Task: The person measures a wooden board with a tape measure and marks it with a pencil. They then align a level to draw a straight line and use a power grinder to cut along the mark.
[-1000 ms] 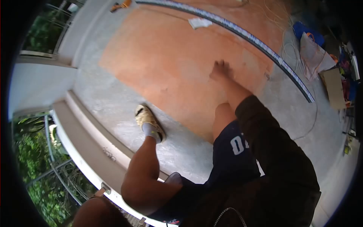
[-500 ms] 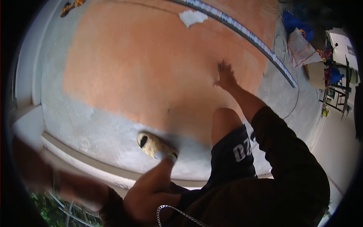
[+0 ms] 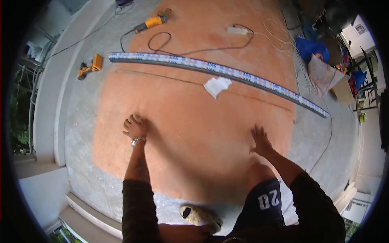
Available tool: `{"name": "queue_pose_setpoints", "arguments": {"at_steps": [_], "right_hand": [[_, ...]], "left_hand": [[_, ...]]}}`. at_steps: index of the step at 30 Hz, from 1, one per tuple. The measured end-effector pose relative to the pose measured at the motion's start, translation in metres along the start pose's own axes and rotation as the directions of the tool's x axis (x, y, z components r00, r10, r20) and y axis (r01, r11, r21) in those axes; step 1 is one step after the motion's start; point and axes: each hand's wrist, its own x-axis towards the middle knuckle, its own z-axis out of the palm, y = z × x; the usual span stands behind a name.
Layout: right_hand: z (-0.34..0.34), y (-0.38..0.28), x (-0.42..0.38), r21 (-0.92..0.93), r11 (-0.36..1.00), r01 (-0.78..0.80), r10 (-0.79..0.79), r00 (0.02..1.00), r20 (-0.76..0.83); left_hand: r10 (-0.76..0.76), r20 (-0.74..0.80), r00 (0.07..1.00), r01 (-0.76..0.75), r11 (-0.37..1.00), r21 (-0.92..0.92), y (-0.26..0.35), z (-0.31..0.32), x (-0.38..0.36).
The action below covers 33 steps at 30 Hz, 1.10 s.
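My left hand, with a metal bracelet at its wrist, reaches out over the orange-toned patch of floor, fingers spread and holding nothing. Over the right part of that patch is my right hand, also empty with its fingers apart. Beyond both hands a long bar wrapped in printed film lies across the floor. A crumpled white paper rests just on the near side of the bar, nearer to my right hand.
Far left on the floor lie a yellow cordless drill and a yellow angle grinder. A white power strip and loose cable sit behind the bar. Bags and a blue bundle crowd the right side. My shoe is below.
My left hand has come up from the lower left edge onto the orange patch. The view has swung left and up, bringing the drill, grinder and power strip into sight.
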Motion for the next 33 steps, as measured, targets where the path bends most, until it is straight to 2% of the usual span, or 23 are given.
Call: {"name": "queue_pose_setpoints", "arguments": {"at_steps": [1,3,5,6,7,8,9,10,11,13,14,16,18,20,21,22,25,27,28,29,31,33], "right_hand": [[-0.008,-0.007,-0.004,-0.011,1.0,-0.009,0.009,1.0,-0.003],[-0.015,-0.015,-0.002,-0.031,0.999,-0.01,0.009,1.0,-0.021],[-0.02,-0.015,0.011,0.115,0.991,-0.067,0.073,0.996,-0.044],[-0.037,-0.027,0.014,0.136,0.99,-0.043,0.065,0.985,-0.161],[-0.055,-0.04,0.024,0.128,0.991,-0.043,0.064,0.984,-0.164],[-0.073,-0.054,0.038,0.296,0.955,-0.034,0.102,0.971,-0.217],[-0.091,-0.069,0.053,0.456,0.89,-0.014,0.148,0.954,-0.26],[-0.109,-0.086,0.067,0.456,0.89,-0.014,0.148,0.954,-0.26],[-0.128,-0.103,0.085,0.55,0.834,0.048,0.132,0.951,-0.281],[-0.156,-0.133,0.132,0.674,0.717,0.176,0.085,0.938,-0.336],[-0.17,-0.146,0.159,0.704,0.668,0.241,0.052,0.929,-0.367],[-0.204,-0.187,0.217,0.83,0.509,0.229,0.04,0.957,-0.289],[-0.215,-0.234,0.301,0.965,0.131,0.228,0.095,0.966,-0.241],[-0.257,-0.298,0.371,0.972,-0.191,0.139,0.126,0.985,-0.116],[-0.28,-0.324,0.405,0.962,-0.232,0.141,0.125,0.986,-0.115],[-0.301,-0.35,0.44,0.952,-0.271,0.141,0.12,0.986,-0.111],[-0.341,-0.396,0.579,0.958,-0.268,0.106,0.092,0.992,-0.084],[-0.376,-0.43,0.634,0.967,-0.248,0.062,0.189,0.982,-0.014],[-0.397,-0.45,0.648,0.968,-0.25,0.012,0.277,0.959,0.06],[-0.411,-0.461,0.661,0.97,-0.241,0.006,0.27,0.961,0.061],[-0.426,-0.488,0.687,0.945,-0.328,-0.025,0.271,0.955,0.119],[-0.423,-0.496,0.714,0.96,-0.274,-0.056,0.25,0.96,0.128]], "left_hand": [[-0.008,-0.02,1.0,0.008,1.0,-0.008,0.006,-0.002,0.003],[-0.208,0.027,0.978,0.209,0.977,-0.047,0.017,-0.003,0.005],[-0.131,-0.221,0.966,0.151,0.985,0.079,0.014,0.026,-0.002],[-0.034,-0.428,0.903,0.084,0.992,0.098,0.01,0.038,-0.002],[-0.042,-0.427,0.903,0.089,0.992,0.091,0.015,0.025,0.009],[-0.158,-0.244,0.957,0.177,0.982,0.058,0.023,-0.003,0.022],[-0.266,-0.048,0.963,0.268,0.962,0.046,0.026,-0.016,0.036],[-0.21,-0.139,0.968,0.217,0.975,0.039,0.01,-0.007,0.065],[-0.155,-0.196,0.968,0.169,0.984,0.058,0.005,-0.014,0.086],[-0.097,-0.36,0.928,0.122,0.991,0.048,-0.004,0.009,0.101],[-0.109,-0.218,0.97,0.126,0.99,0.065,-0.003,0.005,0.104],[-0.121,-0.191,0.974,0.139,0.987,0.083,-0.011,0.014,0.103],[-0.131,-0.171,0.977,0.143,0.988,0.063,-0.004,0.008,0.113],[-0.139,-0.127,0.982,0.149,0.987,0.067,-0.007,0.009,0.114],[-0.138,-0.095,0.986,0.143,0.988,0.052,-0.007,0.007,0.115],[-0.149,-0.058,0.987,0.153,0.986,0.072,-0.006,0.003,0.116],[-0.145,0.002,0.989,0.143,0.982,0.122,-0.007,0.003,0.119],[-0.147,0.029,0.989,0.142,0.983,0.116,-0.009,0.002,0.122],[-0.15,0.039,0.988,0.145,0.984,0.109,-0.009,0.001,0.123],[-0.155,0.048,0.987,0.149,0.983,0.103,-0.009,0.001,0.123],[-0.163,0.025,0.986,0.159,0.982,0.099,-0.012,0.005,0.124],[-0.134,0.008,0.991,0.133,0.987,0.09,-0.013,0.007,0.124]]}}
